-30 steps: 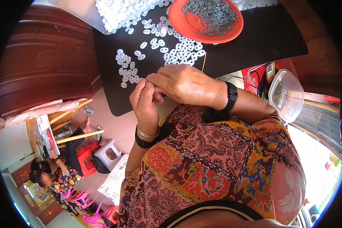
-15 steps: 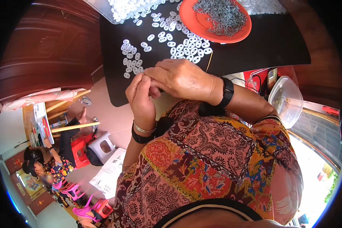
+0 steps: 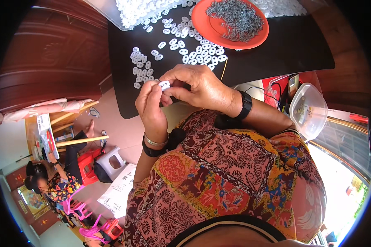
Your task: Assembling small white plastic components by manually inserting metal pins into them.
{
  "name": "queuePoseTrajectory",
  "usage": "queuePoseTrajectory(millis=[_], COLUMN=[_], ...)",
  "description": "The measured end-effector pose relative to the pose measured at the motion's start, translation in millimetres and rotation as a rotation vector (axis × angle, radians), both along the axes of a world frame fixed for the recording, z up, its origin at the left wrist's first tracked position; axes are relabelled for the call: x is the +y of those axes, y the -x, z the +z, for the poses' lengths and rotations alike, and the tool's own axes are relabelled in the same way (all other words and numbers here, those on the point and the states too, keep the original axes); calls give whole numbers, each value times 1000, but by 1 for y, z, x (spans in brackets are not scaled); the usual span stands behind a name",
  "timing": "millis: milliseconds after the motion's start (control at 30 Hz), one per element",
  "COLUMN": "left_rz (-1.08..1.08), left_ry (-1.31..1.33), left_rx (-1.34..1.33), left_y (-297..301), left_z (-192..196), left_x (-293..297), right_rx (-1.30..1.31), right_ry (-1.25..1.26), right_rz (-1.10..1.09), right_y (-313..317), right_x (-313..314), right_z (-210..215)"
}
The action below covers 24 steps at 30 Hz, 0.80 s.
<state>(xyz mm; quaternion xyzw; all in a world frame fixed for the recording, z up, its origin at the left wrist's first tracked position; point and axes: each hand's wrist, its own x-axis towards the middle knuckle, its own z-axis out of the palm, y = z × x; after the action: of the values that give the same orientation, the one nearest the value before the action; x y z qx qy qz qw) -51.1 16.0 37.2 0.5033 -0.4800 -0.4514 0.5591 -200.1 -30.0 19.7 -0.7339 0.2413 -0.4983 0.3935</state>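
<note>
The small white piece (image 3: pixel 164 85) sits pinched between your two hands, just above the near edge of the black table (image 3: pixel 276 57). Your left hand (image 3: pixel 151 106) has its fingers clenched on it from below — your right hand (image 3: pixel 198 87) closes over it from the side. Beyond them lie scattered white pieces (image 3: pixel 181 51) and an orange plate (image 3: pixel 202 24) heaped with grey metal bits (image 3: pixel 235 18).

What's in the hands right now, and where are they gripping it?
A small white plastic piece, pinched at its edges between the fingertips of the left hand and the right hand, just above the near edge of the black mat. The exact grip points are hidden.
</note>
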Motion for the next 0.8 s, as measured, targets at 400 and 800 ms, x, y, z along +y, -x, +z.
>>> queuePoseTrajectory(millis=[400,800], left_rz=[-58,-104], left_ry=[-39,-69], left_rx=[-4,-21], left_y=[-6,-13], left_z=[-3,-2], left_x=[3,2], right_rx=[46,-9], right_ry=[49,0], right_rz=[24,64], right_y=[4,0], right_x=[3,-2], right_z=[6,-6])
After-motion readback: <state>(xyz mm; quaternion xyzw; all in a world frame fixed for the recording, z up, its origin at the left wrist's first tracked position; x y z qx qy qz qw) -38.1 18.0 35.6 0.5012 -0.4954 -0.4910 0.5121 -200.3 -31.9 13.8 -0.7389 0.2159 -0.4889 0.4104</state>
